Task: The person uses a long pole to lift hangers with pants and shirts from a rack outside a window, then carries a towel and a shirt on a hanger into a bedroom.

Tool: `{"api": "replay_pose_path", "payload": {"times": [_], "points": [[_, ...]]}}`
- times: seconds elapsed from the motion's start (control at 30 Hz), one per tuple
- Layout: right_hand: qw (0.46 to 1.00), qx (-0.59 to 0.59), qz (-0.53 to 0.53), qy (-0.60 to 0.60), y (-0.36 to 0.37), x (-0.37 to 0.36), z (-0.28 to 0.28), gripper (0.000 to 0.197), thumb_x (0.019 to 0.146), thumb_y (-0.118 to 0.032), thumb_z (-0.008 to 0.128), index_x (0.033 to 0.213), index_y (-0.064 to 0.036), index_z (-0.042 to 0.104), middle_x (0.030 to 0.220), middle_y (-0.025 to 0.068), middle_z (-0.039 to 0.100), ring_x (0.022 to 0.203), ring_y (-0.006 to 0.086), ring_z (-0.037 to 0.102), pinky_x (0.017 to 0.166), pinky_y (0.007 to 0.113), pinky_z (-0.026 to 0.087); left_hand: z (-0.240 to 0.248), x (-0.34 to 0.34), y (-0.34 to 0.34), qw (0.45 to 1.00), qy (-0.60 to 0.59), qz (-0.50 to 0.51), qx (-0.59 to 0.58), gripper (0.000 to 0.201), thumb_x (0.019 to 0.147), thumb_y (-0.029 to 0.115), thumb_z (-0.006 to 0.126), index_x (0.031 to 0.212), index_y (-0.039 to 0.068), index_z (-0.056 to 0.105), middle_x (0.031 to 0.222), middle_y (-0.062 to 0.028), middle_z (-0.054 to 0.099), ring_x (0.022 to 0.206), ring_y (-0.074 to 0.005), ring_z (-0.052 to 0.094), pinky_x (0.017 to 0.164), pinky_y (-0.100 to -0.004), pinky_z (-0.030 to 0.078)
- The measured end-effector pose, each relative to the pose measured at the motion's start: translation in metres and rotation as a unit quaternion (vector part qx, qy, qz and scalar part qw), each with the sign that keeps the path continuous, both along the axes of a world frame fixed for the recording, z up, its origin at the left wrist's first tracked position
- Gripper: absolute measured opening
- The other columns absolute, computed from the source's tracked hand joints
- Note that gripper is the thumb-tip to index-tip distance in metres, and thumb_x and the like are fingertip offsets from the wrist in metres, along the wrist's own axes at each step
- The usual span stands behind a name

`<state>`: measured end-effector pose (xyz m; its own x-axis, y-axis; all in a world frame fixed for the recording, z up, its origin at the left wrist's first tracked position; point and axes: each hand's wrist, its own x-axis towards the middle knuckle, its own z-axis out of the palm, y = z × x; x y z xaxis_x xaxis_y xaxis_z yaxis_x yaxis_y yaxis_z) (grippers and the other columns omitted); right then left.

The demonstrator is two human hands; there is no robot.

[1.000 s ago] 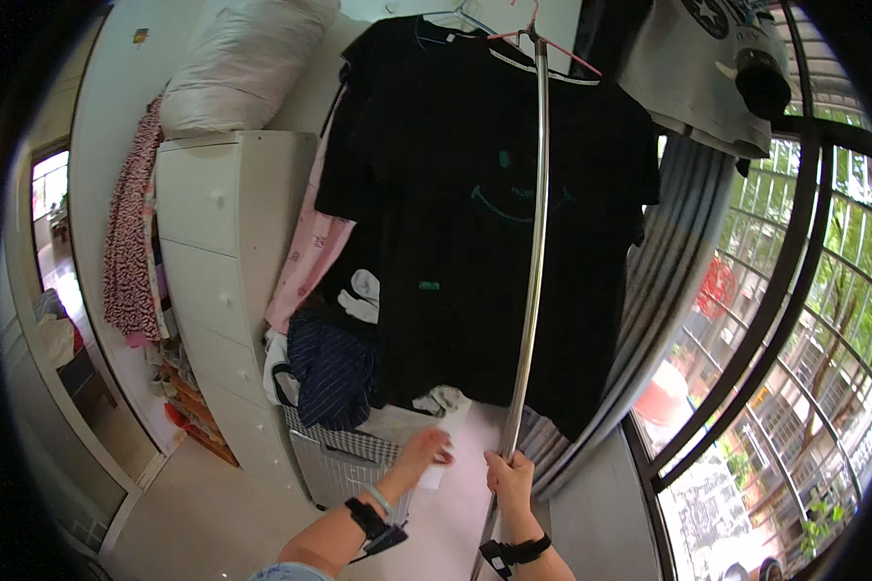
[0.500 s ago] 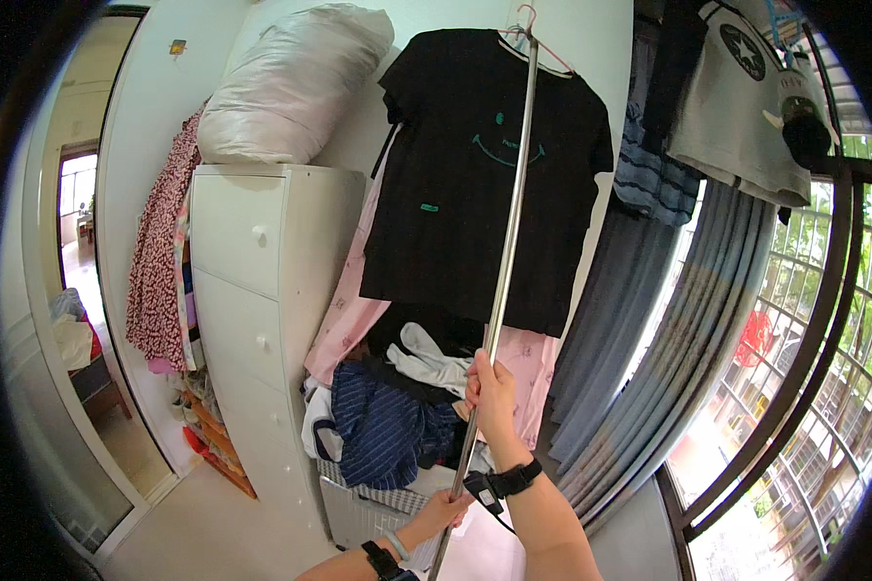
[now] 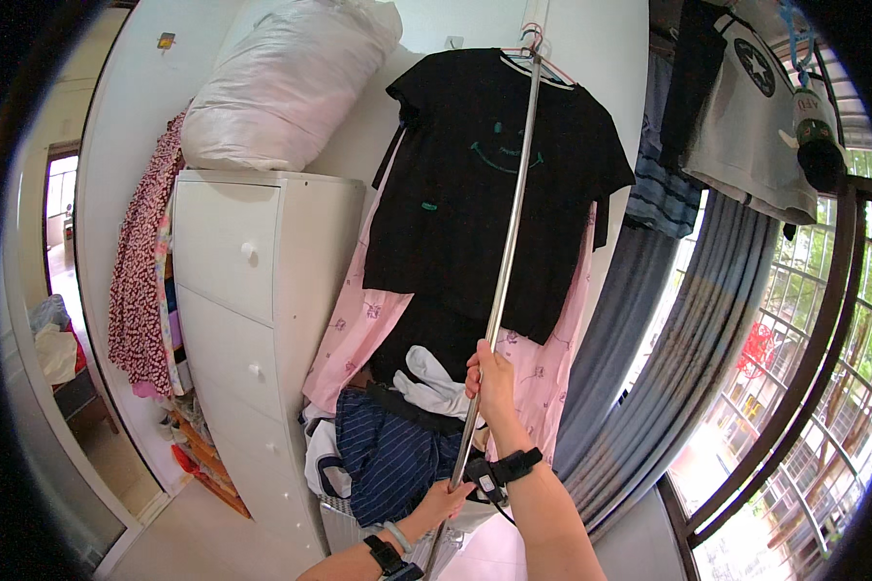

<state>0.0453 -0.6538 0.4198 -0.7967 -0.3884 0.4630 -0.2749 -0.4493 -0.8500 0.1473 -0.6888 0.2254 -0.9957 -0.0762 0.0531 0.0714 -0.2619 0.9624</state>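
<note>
In the head view I see a metal pole [image 3: 513,228] running from the lower edge, leaning slightly right, up to the pink hanger [image 3: 543,66] of a black T-shirt [image 3: 436,242]. I cannot tell whether the pole's tip hooks the hanger or only meets it. The right hand [image 3: 495,380] wraps the pole just below the shirt's hem, fingers curled tight. The left hand [image 3: 444,504] grips it lower, beside the right wrist; its fingers are partly hidden, but the hand is closed around the shaft. The pole passes through both fists, and most of its length lies above them, crossing the front of the shirt.

For edges, I have the white drawer unit [image 3: 231,247] well to the left and the grey curtain [image 3: 698,339] to the right, with the dark window frame [image 3: 785,407] beyond it. Behind the hands, a pink garment [image 3: 543,378] hangs below the shirt, and a navy striped garment [image 3: 388,450] is heaped just left of the pole. Pale floor [image 3: 203,528] shows at lower left, between the drawer unit and the doorway.
</note>
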Motion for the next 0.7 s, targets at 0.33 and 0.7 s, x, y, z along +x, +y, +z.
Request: {"api": "replay_pose_path", "payload": {"times": [0.33,0.7], "points": [[0.999,0.006,-0.004,-0.054,0.016,0.011,-0.068,0.035,0.089,-0.033,0.052,0.072,-0.0035,0.047,0.048,0.0004,0.039,0.035,0.0089,0.038,0.033,0.024,0.031,-0.072,0.007,0.012,0.997,-0.002,-0.082,-0.007,0.03,0.09,0.025,0.053,0.066,0.008,0.046,0.047,0.002,0.039,0.042,-0.0085,0.037,0.043,-0.0248,0.036],[0.991,-0.011,-0.041,-0.126,0.078,0.07,-0.148,0.03,0.089,-0.025,0.054,0.07,-0.0019,0.049,0.048,0.0009,0.043,0.038,0.0087,0.04,0.037,0.023,0.033,-0.042,0.042,0.035,0.969,-0.05,-0.137,-0.201,0.038,0.086,0.033,0.057,0.058,0.008,0.053,0.054,0.0013,0.051,0.048,-0.0076,0.045,0.047,-0.0229,0.037]]}}
